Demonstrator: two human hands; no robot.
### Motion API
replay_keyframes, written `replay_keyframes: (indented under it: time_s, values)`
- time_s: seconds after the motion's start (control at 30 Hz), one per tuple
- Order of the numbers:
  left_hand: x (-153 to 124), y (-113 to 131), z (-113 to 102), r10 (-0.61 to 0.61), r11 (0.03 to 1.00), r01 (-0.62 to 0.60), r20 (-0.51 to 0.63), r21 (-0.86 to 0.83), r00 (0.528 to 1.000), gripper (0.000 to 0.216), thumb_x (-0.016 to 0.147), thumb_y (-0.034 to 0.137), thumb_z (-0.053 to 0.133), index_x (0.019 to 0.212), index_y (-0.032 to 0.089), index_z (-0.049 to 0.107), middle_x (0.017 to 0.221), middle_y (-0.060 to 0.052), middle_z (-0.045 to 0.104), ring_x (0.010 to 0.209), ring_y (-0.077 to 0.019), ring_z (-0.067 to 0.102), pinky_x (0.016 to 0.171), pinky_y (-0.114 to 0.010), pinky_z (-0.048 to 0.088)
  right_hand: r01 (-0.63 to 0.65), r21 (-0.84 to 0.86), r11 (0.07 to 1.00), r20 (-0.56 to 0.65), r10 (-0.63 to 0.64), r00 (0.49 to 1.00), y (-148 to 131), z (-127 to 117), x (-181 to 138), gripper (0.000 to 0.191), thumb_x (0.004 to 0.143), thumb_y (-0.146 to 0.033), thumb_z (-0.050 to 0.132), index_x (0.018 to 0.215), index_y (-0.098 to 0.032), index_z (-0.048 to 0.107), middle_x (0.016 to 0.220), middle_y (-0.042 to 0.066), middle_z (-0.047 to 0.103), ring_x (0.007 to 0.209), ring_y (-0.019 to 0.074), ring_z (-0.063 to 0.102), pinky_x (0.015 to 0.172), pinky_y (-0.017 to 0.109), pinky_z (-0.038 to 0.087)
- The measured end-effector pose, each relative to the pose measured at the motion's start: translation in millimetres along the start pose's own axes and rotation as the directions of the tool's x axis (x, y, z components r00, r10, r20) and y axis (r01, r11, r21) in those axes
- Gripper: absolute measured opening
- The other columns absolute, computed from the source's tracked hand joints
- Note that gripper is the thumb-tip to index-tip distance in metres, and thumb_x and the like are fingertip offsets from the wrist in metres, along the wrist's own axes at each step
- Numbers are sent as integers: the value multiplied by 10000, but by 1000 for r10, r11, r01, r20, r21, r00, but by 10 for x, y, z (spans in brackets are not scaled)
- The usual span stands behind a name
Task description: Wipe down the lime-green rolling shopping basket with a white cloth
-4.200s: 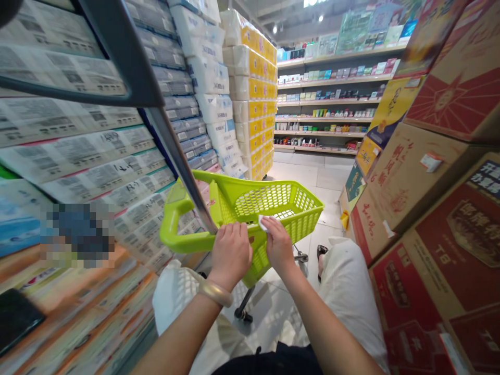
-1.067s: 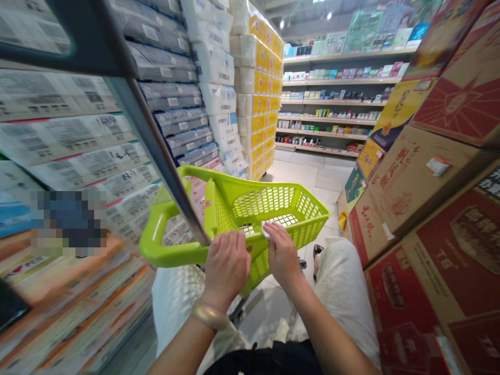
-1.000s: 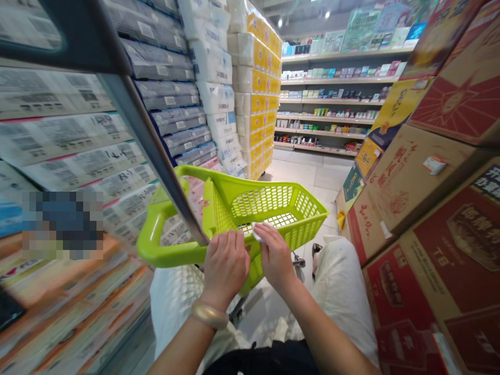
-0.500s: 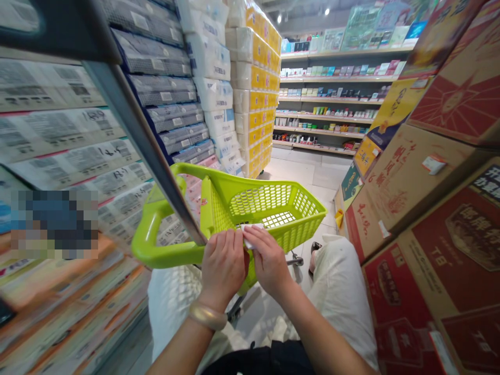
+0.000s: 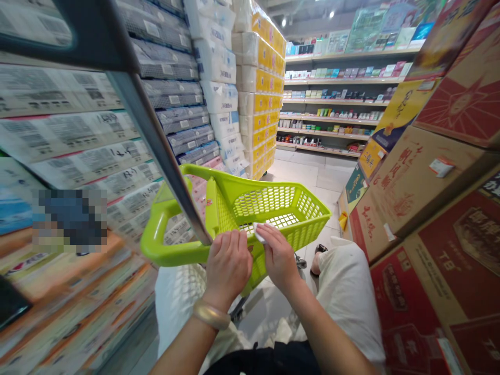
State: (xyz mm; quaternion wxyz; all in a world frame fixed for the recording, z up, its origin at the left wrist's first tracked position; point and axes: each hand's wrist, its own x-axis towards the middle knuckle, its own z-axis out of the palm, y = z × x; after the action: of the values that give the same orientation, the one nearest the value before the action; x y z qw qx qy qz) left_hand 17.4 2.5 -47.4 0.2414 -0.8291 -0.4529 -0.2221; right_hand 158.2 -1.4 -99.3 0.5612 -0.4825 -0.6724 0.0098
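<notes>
Nearest the camera, the left hand point(image 5: 227, 265) is gripping the near rim of the lime-green basket cart point(image 5: 289, 211), fingers curled together over the plastic where the rim meets the handle point(image 5: 156, 242); a pale bangle point(image 5: 211, 314) is sitting on that wrist. Just beside it, the right hand point(image 5: 279, 255) is pressing a small white wipe point(image 5: 260, 233) against the same rim, fingertips clamped on the cloth (most of it is hidden under them). Judging by this, the wiping is partway along: the cloth is lying on the near edge only, while the far rim, the mesh walls and the handle are waiting their turn; no dirt is showing either way. The person's pale trousers point(image 5: 347, 291) are flanking the cart's wheels. To the left, stacked tissue packs point(image 5: 97, 156) and a dark metal post point(image 5: 156, 140) are crowding close; to the right, red and brown cartons point(image 5: 422, 182) are narrowing the aisle. Beyond, yellow paper-roll bales point(image 5: 263, 99) and far shelves point(image 5: 336, 99) are closing the view.
</notes>
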Motion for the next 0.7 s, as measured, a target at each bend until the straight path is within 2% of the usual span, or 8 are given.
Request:
replay_keyframes:
  time_s: [0.13,0.27,0.33,0.5,0.7]
  values:
    - [3,4,-2,-11,1000,11,-12,-3,1000,203,809,161,530,985,131,626,875,-112,619,887,-294,532,885,-417,368,-77,-68,995,-63,72,995,33,-21,-7,411,919,-96,393,1190,-219,676,1180,98,710,1216,231,596,1069,483,472]
    - [10,0,-2,-11,1000,11,-20,-9,1000,152,819,191,538,930,140,628,839,-106,615,844,-289,530,857,-416,370,40,11,999,42,-40,998,-96,36,-3,428,919,-95,404,1258,-219,635,1273,84,667,1254,204,568,1117,444,432]
    - [7,-4,0,-3,1000,3,-21,-4,1000,169,816,185,536,949,137,629,846,-107,618,848,-288,531,861,-414,369,51,19,999,46,-51,998,-77,26,-1,423,922,-98,402,1258,-208,634,1273,92,667,1250,205,572,1110,441,440]
    - [-1,-3,-5,5,1000,-5,-17,7,1000,226,825,161,505,1010,123,628,887,-112,629,884,-289,541,883,-410,366,-94,-73,993,-54,90,994,56,-51,-15,413,920,-96,380,1189,-192,679,1192,120,704,1226,247,590,1067,504,470]
    - [10,-14,-13,3,1000,-3,-8,-14,1000,215,825,182,515,995,122,631,872,-125,632,870,-300,540,858,-423,370,27,7,1000,66,-28,997,-75,-19,-8,439,919,-101,412,1275,-238,629,1285,79,662,1264,210,564,1112,452,440]
